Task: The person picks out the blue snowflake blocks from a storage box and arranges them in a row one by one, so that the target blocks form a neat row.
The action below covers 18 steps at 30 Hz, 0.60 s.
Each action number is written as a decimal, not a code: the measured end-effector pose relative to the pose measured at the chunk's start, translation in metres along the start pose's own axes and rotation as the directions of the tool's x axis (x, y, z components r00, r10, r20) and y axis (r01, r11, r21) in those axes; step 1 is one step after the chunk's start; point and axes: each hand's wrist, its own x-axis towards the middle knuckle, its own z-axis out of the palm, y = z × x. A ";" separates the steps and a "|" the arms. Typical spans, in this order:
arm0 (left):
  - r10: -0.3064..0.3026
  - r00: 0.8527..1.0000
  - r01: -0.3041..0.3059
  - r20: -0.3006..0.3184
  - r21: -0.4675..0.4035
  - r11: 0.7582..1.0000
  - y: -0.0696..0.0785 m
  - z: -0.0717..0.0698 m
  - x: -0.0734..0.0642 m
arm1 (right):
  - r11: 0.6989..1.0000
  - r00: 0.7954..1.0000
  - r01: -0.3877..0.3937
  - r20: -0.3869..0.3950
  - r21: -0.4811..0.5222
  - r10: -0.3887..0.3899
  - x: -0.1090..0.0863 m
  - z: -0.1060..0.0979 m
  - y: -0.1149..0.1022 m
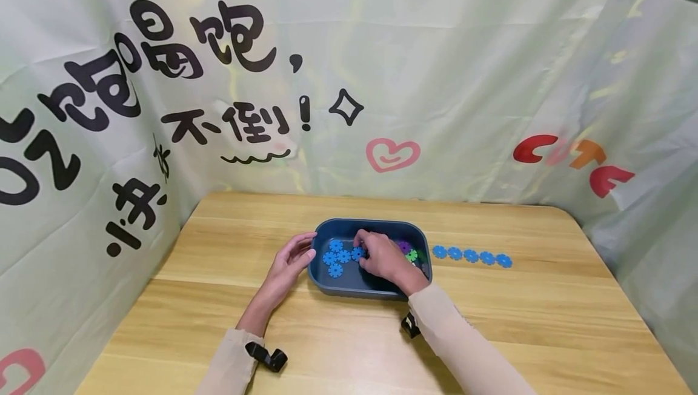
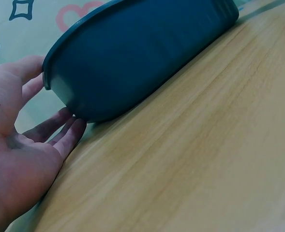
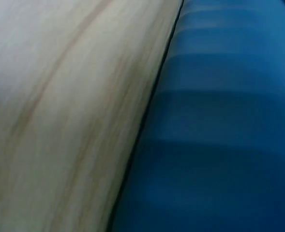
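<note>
A dark blue tray [image 1: 360, 292] sits on the table, with several blue notched plastic discs [image 1: 335, 270] in its left part. My left hand [image 1: 286, 265] rests against the tray's left end; in the left wrist view, its relaxed fingers [image 2: 70, 137] touch the lower wall and the rim. My right hand [image 1: 386, 257] reaches over the front rim into the tray. Its curled fingertips pinch the rightmost blue disc [image 1: 357, 254] of the group. Purple discs [image 1: 404, 246] and green discs [image 1: 411, 255] lie in the right part, partly hidden by this hand.
Right of the tray, several blue discs [image 1: 471, 255] form a row on the wooden table [image 1: 349, 352]. A printed cloth [image 1: 458, 80] hangs behind and beside the table. Only the tray's side wall [image 3: 219, 121] and the tabletop show in the right wrist view.
</note>
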 end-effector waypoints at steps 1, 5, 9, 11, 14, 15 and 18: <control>0.000 1.000 0.000 0.001 0.000 1.000 0.000 0.000 0.000 | 1.000 1.000 0.009 -0.003 0.004 -0.009 0.000 0.000 0.000; -0.003 1.000 0.003 -0.007 -0.001 1.000 0.000 0.001 0.000 | 0.998 0.999 0.047 -0.019 0.048 -0.046 -0.002 0.002 0.001; -0.008 1.000 0.008 -0.010 0.001 1.000 0.001 0.002 -0.001 | 0.992 0.995 0.080 -0.061 0.099 -0.074 -0.004 0.001 0.001; -0.009 1.000 0.009 -0.009 0.005 1.000 0.001 0.002 -0.002 | 0.986 0.994 0.091 -0.078 0.138 -0.080 -0.006 -0.001 0.001; -0.009 1.000 0.009 -0.009 0.008 1.000 0.001 0.002 -0.001 | 0.976 0.992 0.102 -0.094 0.191 -0.086 -0.008 -0.004 0.001; -0.008 1.000 0.008 -0.007 0.008 1.000 0.001 0.002 -0.001 | 0.973 0.991 0.107 -0.100 0.205 -0.088 -0.010 -0.005 0.001; -0.008 1.000 0.008 -0.003 0.007 1.000 0.001 0.002 0.000 | 0.966 0.989 0.118 -0.119 0.229 -0.092 -0.014 -0.009 0.001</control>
